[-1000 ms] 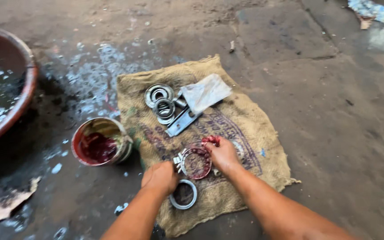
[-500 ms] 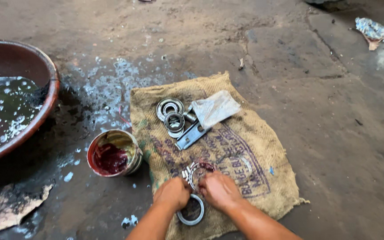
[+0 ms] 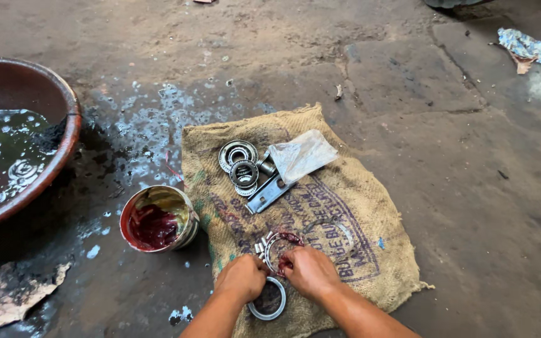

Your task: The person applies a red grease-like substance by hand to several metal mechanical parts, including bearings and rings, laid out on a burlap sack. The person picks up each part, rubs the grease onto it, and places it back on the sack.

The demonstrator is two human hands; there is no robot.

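Both hands, left hand and right hand, pinch a grease-smeared steel roller bearing cage on the tan burlap sack; red grease coats its ring. A silver bearing race lies just below. Farther off stand the red grease tin and stacked steel bearings. Compared with earlier, the hands sit closer together.
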